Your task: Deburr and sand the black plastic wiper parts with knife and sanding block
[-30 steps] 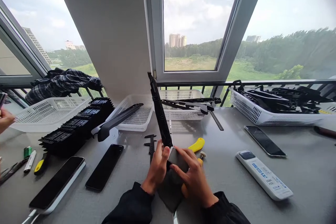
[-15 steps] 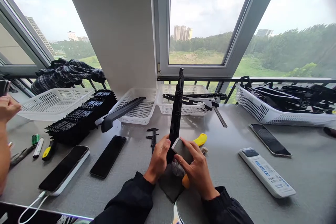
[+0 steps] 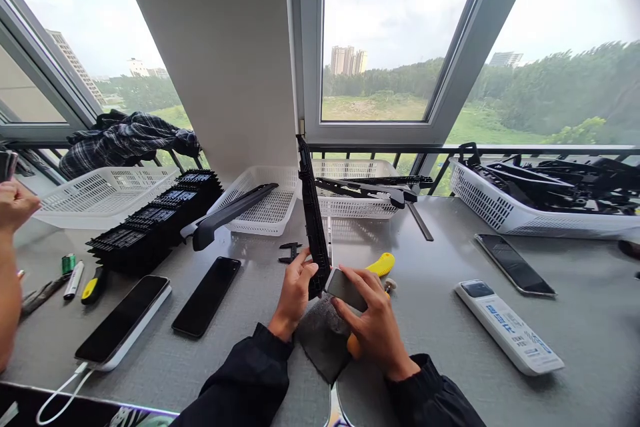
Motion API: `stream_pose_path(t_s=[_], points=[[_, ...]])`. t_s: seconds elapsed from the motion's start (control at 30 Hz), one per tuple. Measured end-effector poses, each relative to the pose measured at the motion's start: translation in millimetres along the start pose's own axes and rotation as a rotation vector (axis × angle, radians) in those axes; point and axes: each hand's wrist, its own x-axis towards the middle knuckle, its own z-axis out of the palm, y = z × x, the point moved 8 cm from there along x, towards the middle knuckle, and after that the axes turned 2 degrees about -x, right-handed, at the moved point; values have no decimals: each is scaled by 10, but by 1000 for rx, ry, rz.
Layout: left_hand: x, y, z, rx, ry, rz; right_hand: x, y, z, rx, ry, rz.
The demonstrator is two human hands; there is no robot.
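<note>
My left hand (image 3: 293,290) is closed around the lower end of a long, narrow black plastic strip (image 3: 312,220), which stands up tilted to the left. In my right hand (image 3: 373,317) is a small flat grey block (image 3: 346,289), pinched between thumb and fingers. One edge of the block is close to the strip's lower end; I cannot tell whether they touch. Beneath both hands a dark grey sheet (image 3: 323,340) lies on the table. A yellow-handled tool (image 3: 382,265) is partly hidden behind my right hand. Beside my left hand lies a black caliper (image 3: 289,252).
White baskets (image 3: 257,230) line the back, some with black parts. A stack of black parts (image 3: 155,220) stands left. Phones (image 3: 207,297) and a white power strip (image 3: 510,327) lie either side. Another person's hand (image 3: 17,210) shows at far left.
The black strip's top has swung left and its lower end has shifted left with my left hand, uncovering more of the dark sheet. My right hand keeps the grey block nearly in place.
</note>
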Motion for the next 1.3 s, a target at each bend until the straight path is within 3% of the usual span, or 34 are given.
stream_pose_path(t_s=[0.27,0.53,0.9,1.1,1.3], points=[[-70,-110,228,60,-225,-56,4,175,-134,-30,118,53],[-94,-96,174,70,-130,-5,4,169,-74,28,52,43],[-24,-99,97,83,-91,59,3,114,-39,32,-4,49],[-60,-203,219,88,-205,-62,14,164,-120,-2,72,86],[-105,-179,280,56,-240,-67,5,217,-145,21,91,120]])
